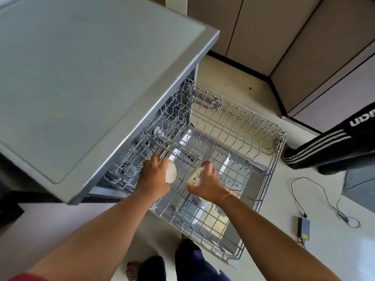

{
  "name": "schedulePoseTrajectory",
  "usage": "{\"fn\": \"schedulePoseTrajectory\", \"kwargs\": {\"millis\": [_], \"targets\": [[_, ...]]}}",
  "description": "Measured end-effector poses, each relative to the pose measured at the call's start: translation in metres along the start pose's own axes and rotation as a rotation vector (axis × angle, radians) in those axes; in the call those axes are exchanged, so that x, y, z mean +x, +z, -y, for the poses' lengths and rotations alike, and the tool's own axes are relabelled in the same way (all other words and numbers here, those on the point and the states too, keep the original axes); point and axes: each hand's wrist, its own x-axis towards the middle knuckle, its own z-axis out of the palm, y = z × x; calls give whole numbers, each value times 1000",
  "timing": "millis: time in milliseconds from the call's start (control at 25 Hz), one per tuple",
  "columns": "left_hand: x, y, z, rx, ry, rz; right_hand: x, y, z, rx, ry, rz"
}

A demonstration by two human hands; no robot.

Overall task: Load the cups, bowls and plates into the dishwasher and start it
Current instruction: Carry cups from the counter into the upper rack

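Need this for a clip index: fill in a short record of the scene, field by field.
left hand: grips a white bowl above the rack
right hand: grips a second white dish, type unclear
wire rack: pulled out of the dishwasher
floor, right: power adapter with its lead
bystander: leg in black striped trousers, beside the rack's far corner

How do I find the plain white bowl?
Look at the pulled-out wire rack in front of the grey dishwasher. Two hands reach over it; the left hand holds the plain white bowl. The dish in the right hand has yellowish marks instead.
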Motion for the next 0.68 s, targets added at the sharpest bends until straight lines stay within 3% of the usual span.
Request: {"fn": "schedulePoseTrajectory", "kwargs": {"millis": [200,320,520,680], "targets": [[34,34,15,107,-28,62,40,22,3,-650,-202,91],[44,52,15,150,-70,127,54,37,3,-860,-236,129],[57,77,12,197,-35,158,62,61,0,-963,-157,171],[66,79,14,156,-100,310,65,63,-12,-928,-126,233]]}}
